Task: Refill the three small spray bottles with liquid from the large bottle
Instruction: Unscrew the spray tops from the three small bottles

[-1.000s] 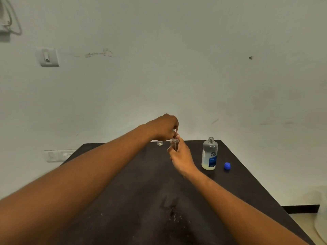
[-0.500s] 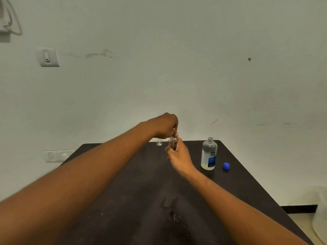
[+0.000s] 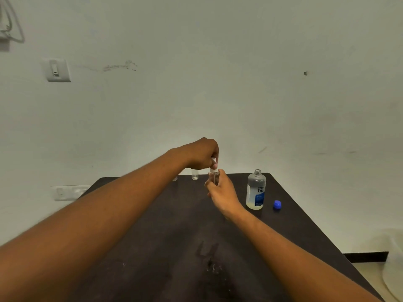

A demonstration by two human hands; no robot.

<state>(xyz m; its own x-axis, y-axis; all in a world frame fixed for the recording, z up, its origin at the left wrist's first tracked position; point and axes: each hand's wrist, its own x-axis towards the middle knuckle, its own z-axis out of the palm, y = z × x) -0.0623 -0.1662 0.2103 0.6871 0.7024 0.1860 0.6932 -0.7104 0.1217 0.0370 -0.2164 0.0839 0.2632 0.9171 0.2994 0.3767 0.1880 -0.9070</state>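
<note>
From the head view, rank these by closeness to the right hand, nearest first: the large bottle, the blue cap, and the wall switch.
Measured from the right hand, which grips a small spray bottle:
1. Large bottle, standing uncapped on the table just to the hand's right.
2. Blue cap, lying on the table farther right, beyond the large bottle.
3. Wall switch, high on the wall, far to the left.

A pale, greenish-white wall (image 3: 218, 83) fills the upper two thirds of the frame. High at the upper left hangs a loop of cable (image 3: 13, 25), with a light switch (image 3: 57, 70) below it. A smudge (image 3: 117, 66) runs right of the switch. At mid-left a socket plate (image 3: 67, 192) sits beside the dark table (image 3: 163, 247). At lower right, a black skirting board (image 3: 366, 257) meets light floor (image 3: 370, 277).
</note>
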